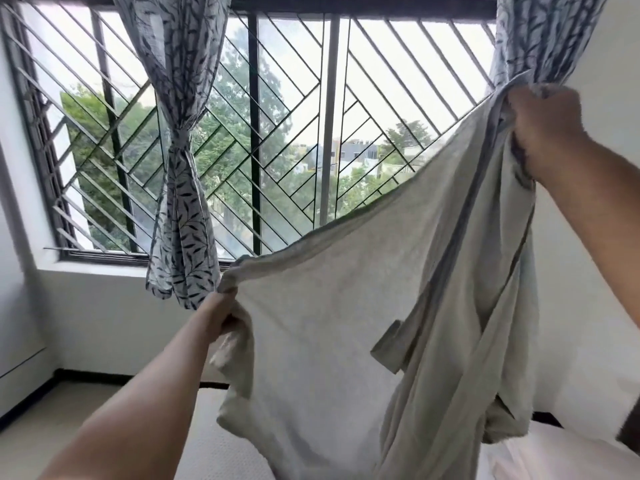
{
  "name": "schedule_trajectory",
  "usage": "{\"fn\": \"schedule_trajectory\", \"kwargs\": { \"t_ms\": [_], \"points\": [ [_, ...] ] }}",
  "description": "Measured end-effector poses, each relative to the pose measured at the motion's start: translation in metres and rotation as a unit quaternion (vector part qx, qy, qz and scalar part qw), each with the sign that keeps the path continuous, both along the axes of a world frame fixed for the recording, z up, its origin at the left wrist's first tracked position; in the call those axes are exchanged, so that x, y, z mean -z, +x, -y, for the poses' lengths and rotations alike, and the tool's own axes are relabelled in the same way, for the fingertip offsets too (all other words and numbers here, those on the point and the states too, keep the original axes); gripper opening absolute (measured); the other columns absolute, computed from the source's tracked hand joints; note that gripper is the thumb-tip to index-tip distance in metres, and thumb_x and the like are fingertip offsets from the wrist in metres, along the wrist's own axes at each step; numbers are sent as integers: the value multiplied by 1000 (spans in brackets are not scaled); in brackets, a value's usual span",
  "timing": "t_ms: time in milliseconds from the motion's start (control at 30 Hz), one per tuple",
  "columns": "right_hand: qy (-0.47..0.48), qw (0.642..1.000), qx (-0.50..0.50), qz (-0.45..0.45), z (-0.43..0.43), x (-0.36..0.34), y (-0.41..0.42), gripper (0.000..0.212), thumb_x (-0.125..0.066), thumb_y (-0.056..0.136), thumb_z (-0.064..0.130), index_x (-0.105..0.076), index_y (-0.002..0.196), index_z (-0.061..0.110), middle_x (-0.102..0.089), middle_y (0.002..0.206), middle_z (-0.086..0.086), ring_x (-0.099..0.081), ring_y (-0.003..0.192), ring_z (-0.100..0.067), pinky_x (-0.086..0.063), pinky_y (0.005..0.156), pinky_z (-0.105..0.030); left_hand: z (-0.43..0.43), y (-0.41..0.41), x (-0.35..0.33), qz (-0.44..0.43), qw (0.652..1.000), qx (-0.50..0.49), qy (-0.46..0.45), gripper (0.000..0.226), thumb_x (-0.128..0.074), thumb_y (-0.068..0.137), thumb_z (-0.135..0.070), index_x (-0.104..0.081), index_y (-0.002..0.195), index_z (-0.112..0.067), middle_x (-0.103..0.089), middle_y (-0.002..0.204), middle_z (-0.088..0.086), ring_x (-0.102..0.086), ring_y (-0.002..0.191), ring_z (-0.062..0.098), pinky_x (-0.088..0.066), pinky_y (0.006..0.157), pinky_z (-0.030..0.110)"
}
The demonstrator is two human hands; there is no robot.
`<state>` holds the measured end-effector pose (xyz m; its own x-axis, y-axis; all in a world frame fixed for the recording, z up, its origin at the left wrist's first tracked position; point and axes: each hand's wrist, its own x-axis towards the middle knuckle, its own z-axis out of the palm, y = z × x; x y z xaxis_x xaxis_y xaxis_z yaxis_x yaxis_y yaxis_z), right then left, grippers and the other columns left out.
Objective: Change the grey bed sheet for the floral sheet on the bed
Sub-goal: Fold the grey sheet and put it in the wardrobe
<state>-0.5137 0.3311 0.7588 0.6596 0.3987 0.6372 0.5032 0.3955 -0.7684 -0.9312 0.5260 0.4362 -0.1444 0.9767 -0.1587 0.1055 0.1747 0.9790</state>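
Grey bed sheet (329, 323) is hanging in the air, off the bed, spread between both hands in front of the barred window (294, 133).
- Left hand (227, 315) is gripping a bunched edge low, left of centre.
- Right hand (545, 128) is clenching another gathered edge high at the right.
- Cloth is sagging between the two grips and trailing down in long twisted folds on the right. Its lower end is dropping out of view over the bare mattress (214, 445).
- Floral sheet is not showing anywhere.

Risks, as judged:
- Right fist is working just beside the right curtain (540, 36). A hard shake here is likely to be pulling curtain fabric into the grip.
- Tied middle curtain (183, 202) is hanging just beyond the left hand, so a wide swing to the left could be catching it.
- Both grips are on bunched cloth, not clean corners. Any fold started from here is probably going lopsided, and one handful slipping would be dumping the sheet back onto the mattress.
- Trailing folds are hanging close to the white bedding (554, 459) at near right and could be dragging it along.
- The raised sheet is blocking most of the view of the bed.
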Motion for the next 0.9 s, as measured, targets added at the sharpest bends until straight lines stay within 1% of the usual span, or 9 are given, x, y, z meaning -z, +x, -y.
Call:
{"fn": "schedule_trajectory", "kwargs": {
  "t_ms": [100, 167, 267, 333, 433, 567, 667, 800, 900],
  "points": [
    [-30, 996, -82, 1, -4, 8, -2, 28, -69, 72, 48, -56, 64, 24, -56, 77, -8, -56, 70, -19, -43, 66, -32, 22, 26, -25, 105, 993, 39, 33, 20, -57, 102, -28, -57, 105, -8, -63, 89, 15, -66, 80, 32, -62, 57, 39],
    [-60, 990, -131, 6, 1, 15, -10, 23, -71, 75, 42, -62, 69, 23, -64, 79, -9, -63, 74, -22, -49, 69, -35, 35, 41, -25, -42, 993, 89, 62, 20, -64, 98, -29, -61, 96, -9, -61, 83, 8, -60, 80, 25, -52, 60, 31],
    [-109, 979, -170, 19, 6, 24, -24, 22, -69, 85, 35, -64, 71, 19, -68, 67, -2, -67, 60, -19, -52, 65, -29, 48, 62, -6, -324, 927, 105, 158, 24, -74, 88, -32, -60, 78, -16, -58, 73, 4, -56, 74, 24, -37, 63, 31],
    [-120, 976, -182, 13, 4, 28, -28, 26, -66, 92, 29, -59, 69, 20, -64, 55, 3, -60, 45, -12, -46, 52, -20, 61, 78, 11, -295, 920, 127, 226, 28, -76, 83, -18, -49, 88, -16, -56, 74, 4, -55, 70, 28, -35, 61, 33],
    [-130, 977, -168, 2, 1, 31, -32, 20, -69, 88, 34, -65, 76, 20, -72, 71, -3, -68, 60, -19, -54, 65, -28, 83, 103, 30, -279, 867, 185, 370, 43, -68, 86, -4, -36, 102, -27, -54, 78, 0, -52, 64, 25, -38, 58, 30],
    [-137, 975, -172, -14, -1, 35, -42, 19, -72, 86, 34, -66, 86, 16, -73, 82, -7, -70, 67, -22, -55, 68, -32, 104, 131, 46, -372, 777, 298, 411, 28, -54, 91, -4, -63, 92, -30, -51, 101, -8, -62, 79, 19, -53, 71, 32],
    [-130, 968, -213, -37, -1, 36, -52, 13, -70, 90, 24, -63, 87, 14, -70, 77, -5, -67, 59, -18, -56, 63, -31, 104, 146, 70, -386, 801, 317, 330, 31, -52, 92, -9, -76, 98, -27, -55, 111, -1, -65, 94, 26, -52, 87, 34],
    [-136, 945, -295, -29, 3, 38, -53, 12, -71, 91, 26, -70, 89, 14, -74, 78, -7, -71, 67, -22, -60, 67, -36, 110, 156, 100, -399, 830, 312, 232, 62, -41, 90, -63, -70, 90, -8, -65, 101, 14, -51, 111, 23, -46, 91, 25],
    [-128, 929, -346, -19, 9, 38, -53, 16, -67, 93, 27, -72, 91, 12, -73, 82, -9, -71, 69, -23, -58, 65, -32, 112, 165, 123, -365, 859, 315, 169, 41, -51, 95, -47, -69, 95, -10, -66, 112, 14, -49, 116, 23, -44, 101, 27]
  ]
}}
